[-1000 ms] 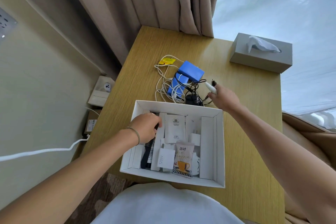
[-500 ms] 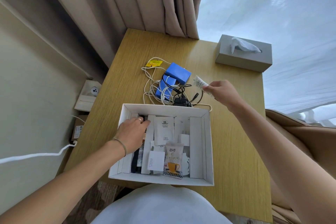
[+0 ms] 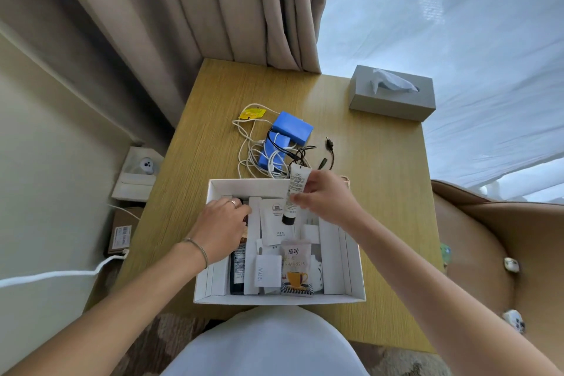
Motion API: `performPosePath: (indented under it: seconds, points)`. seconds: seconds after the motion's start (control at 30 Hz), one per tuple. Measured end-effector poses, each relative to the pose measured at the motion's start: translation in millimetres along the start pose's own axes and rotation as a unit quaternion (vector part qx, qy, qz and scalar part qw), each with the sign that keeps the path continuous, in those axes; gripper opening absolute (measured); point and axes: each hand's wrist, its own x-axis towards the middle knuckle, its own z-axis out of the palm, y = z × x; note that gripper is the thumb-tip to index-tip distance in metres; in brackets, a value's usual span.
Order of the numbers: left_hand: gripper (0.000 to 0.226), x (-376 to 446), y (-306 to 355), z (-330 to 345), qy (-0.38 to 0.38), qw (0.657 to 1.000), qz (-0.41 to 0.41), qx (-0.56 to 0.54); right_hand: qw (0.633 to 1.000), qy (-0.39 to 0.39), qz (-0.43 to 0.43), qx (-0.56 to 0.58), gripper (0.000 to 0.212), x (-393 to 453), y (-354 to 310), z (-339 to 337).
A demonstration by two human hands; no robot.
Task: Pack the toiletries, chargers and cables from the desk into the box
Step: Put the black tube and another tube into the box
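A white box (image 3: pixel 354 268) sits on the wooden desk near its front edge. It holds a 120W charger (image 3: pixel 268 274), a coffee sachet (image 3: pixel 296 272), a white sachet (image 3: pixel 277 225) and a dark bottle (image 3: pixel 238 268). My right hand (image 3: pixel 328 197) pinches a small white tube with a black cap (image 3: pixel 294 194) above the box's far part. My left hand (image 3: pixel 221 227) rests inside the box's left part, fingers on the items there. Behind the box lie tangled white and black cables (image 3: pixel 259 156) with two blue blocks (image 3: pixel 292 127).
A grey tissue box (image 3: pixel 392 101) stands at the desk's far right. Curtains hang behind the desk. A brown chair (image 3: pixel 503 253) is to the right. On the floor at left are a white device (image 3: pixel 146 165), a cardboard box (image 3: pixel 122 235) and a white cord.
My right hand lifted the white tube from beside the cables and brought it back over the box. My left hand stayed in the box's left part. The camera shifted.
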Motion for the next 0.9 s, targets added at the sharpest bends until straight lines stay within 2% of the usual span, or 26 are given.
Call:
performPosePath:
  seconds: [0.13,0.37,0.47,0.57,0.73,0.9]
  points:
    - [0.031,-4,-1,-3,0.014,1.000,0.013,-0.022,0.998,-0.009,0.034,-0.045,0.025,8,12,34]
    - [0.030,-10,-3,-8,0.036,0.998,0.026,-0.049,0.987,-0.030,0.115,-0.107,0.010,28,42,74]
    - [0.033,-10,-2,-11,0.051,0.995,0.034,-0.075,0.981,-0.036,0.141,-0.130,0.013,33,50,82]
    - [0.034,-9,-1,-14,0.061,0.993,0.042,-0.086,0.979,-0.029,0.134,-0.150,0.008,32,53,83]
    - [0.033,-3,0,-23,0.080,0.989,0.042,-0.121,0.975,0.010,0.115,-0.188,0.018,27,45,74]
    - [0.029,18,3,-43,0.111,0.980,0.037,-0.164,0.984,0.059,0.044,-0.160,0.016,19,9,38]
